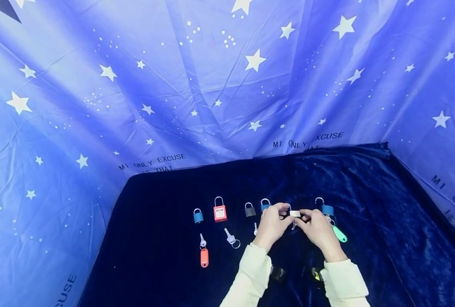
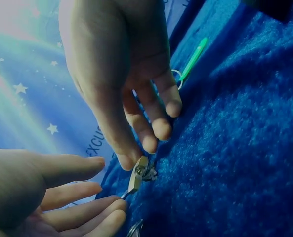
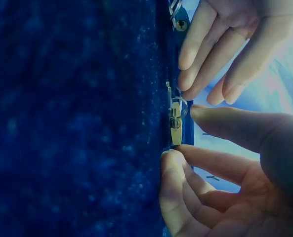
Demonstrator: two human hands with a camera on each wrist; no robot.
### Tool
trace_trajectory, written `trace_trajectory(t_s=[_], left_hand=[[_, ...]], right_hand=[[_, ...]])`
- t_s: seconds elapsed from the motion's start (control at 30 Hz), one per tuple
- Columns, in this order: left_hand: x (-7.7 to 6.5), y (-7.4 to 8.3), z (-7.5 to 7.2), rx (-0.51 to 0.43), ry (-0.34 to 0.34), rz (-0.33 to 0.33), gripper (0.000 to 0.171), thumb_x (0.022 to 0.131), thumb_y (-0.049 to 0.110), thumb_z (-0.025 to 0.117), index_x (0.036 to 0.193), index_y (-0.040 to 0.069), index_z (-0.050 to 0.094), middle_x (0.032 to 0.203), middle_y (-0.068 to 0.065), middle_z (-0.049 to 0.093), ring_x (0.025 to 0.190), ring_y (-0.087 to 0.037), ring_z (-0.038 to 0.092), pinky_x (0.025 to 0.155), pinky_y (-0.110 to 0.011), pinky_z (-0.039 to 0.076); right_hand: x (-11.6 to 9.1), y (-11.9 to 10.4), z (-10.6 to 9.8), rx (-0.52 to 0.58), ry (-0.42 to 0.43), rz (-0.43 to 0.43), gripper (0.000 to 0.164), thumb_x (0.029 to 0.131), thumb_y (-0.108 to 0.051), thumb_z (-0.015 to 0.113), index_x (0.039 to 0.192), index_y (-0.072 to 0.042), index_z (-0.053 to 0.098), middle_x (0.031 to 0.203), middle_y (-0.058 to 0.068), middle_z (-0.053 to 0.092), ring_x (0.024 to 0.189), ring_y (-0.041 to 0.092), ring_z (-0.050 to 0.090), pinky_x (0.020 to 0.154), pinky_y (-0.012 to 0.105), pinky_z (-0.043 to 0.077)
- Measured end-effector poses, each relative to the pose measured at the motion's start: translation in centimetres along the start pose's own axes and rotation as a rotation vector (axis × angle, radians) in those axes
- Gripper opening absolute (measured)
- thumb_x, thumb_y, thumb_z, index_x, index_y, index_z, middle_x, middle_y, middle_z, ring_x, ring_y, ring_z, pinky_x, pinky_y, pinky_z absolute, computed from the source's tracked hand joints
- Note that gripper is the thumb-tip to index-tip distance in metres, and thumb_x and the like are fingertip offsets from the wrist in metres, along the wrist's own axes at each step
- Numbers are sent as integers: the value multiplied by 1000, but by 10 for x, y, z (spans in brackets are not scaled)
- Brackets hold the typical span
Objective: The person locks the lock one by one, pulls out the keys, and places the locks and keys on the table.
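Note:
A small brass padlock (image 1: 295,213) sits low at the blue cloth, between my two hands. A key (image 3: 176,122) is at the face with its keyhole, with a ring hanging beside it. My right hand (image 1: 320,228) is at one end of the padlock, its fingertips right at the edge and its thumb held apart in the right wrist view. On the shackle side is my left hand (image 1: 273,221), fingers extended and relaxed, fingertips close to the shackle. A blue padlock (image 1: 265,205) is partly hidden behind the left hand.
To the left stand a blue padlock (image 1: 198,216), a red padlock (image 1: 220,213) and a dark padlock (image 1: 250,210). Nearer lie a key with an orange tag (image 1: 204,258) and a ringed key (image 1: 230,236). At right is a blue padlock (image 1: 328,210) with a green tag (image 1: 339,233).

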State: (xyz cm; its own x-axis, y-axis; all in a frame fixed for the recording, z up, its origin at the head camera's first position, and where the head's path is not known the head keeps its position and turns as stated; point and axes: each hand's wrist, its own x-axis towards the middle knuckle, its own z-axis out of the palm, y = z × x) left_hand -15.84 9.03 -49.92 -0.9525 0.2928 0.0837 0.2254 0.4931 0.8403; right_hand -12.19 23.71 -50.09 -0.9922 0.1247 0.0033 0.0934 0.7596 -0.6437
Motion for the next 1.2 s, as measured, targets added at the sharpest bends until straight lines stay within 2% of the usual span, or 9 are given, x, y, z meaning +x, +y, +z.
trace_trajectory(t_s=[0.17, 0.33, 0.43, 0.6, 0.73, 0.93, 1.03, 1.13, 1.2], left_hand=[[-2, 1, 3, -16, -37, 11, 32, 86, 13, 77, 115, 2, 70, 107, -9, 75, 93, -13, 72, 77, -14, 54], [-3, 0, 4, 13, -69, 19, 33, 87, 20, 77, 116, 4, 71, 104, -7, 76, 85, -9, 72, 73, -13, 54], [-4, 0, 4, -22, -77, -2, 32, 88, 20, 76, 116, 4, 72, 104, -8, 76, 83, -8, 72, 72, -13, 53], [-5, -1, 5, -112, -83, -14, 29, 88, 14, 75, 113, 0, 71, 104, -10, 76, 84, -9, 74, 73, -13, 54], [-5, -2, 6, -167, -98, -2, 27, 89, 10, 74, 112, -3, 70, 104, -12, 76, 87, -12, 74, 74, -13, 55], [-3, -5, 7, -177, -67, 15, 21, 88, 6, 73, 108, -2, 73, 100, -10, 76, 85, -10, 74, 73, -11, 54], [-1, -6, 7, -211, -35, 17, 19, 87, 3, 73, 105, -1, 74, 98, -10, 77, 84, -9, 74, 73, -10, 53], [1, -6, 5, -282, 6, 17, 19, 84, 0, 73, 103, -2, 74, 94, -11, 77, 82, -10, 74, 73, -11, 54], [2, -6, 4, -330, 33, 15, 18, 83, -2, 74, 101, -2, 74, 92, -11, 77, 80, -9, 73, 71, -12, 55]], right_hand=[[0, 1, 0, -6, 18, -13, 36, 90, -17, 70, 117, 6, 67, 88, 10, 69, 79, 26, 62, 84, 53, 42], [1, 1, -2, 15, 11, 8, 35, 91, -15, 66, 119, 5, 67, 88, 10, 73, 70, 17, 63, 72, 44, 51], [0, 1, -2, 44, 14, 31, 34, 91, -14, 65, 120, 4, 67, 92, 11, 74, 75, 20, 68, 71, 42, 54], [0, 1, -1, 76, 28, 34, 28, 90, -11, 65, 112, 6, 68, 94, 16, 75, 86, 30, 73, 77, 50, 55], [0, 1, -1, 70, 47, 42, 24, 89, -10, 68, 107, 6, 68, 94, 16, 74, 86, 31, 72, 81, 52, 53], [1, 3, 0, 114, 50, 60, 22, 90, -12, 70, 105, 4, 65, 93, 15, 74, 83, 29, 72, 83, 52, 53], [2, 2, -1, 190, 32, 73, 23, 91, -12, 70, 105, 5, 63, 92, 15, 74, 81, 24, 73, 76, 36, 56], [3, -1, -4, 295, 12, 82, 25, 92, -10, 69, 108, 8, 60, 93, 17, 73, 77, 15, 72, 68, 21, 54], [3, -2, -7, 361, 7, 95, 26, 93, -10, 68, 110, 9, 59, 94, 17, 73, 76, 9, 71, 66, 16, 53]])
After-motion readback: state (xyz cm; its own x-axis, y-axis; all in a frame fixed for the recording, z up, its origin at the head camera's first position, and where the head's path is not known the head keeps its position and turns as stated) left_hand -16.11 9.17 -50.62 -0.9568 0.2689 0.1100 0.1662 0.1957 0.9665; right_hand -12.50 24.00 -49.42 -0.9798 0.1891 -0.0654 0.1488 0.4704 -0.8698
